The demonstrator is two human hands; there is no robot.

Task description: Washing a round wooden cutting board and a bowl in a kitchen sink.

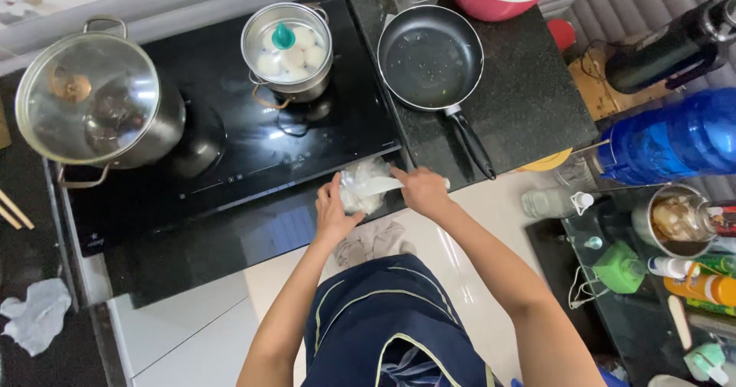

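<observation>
Below, left hand (pixel 331 212) holding clear bag (pixel 360 186), right hand (pixel 420 191)

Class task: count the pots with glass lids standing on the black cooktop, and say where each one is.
2. A large pot stands at the cooktop's left end; a small pot holding pale round things stands at the back, beside the frying pan. None seems hidden.

home kitchen | black induction hob (pixel 230 138) | lidded pots (pixel 96 103) | frying pan (pixel 429 57)
</observation>
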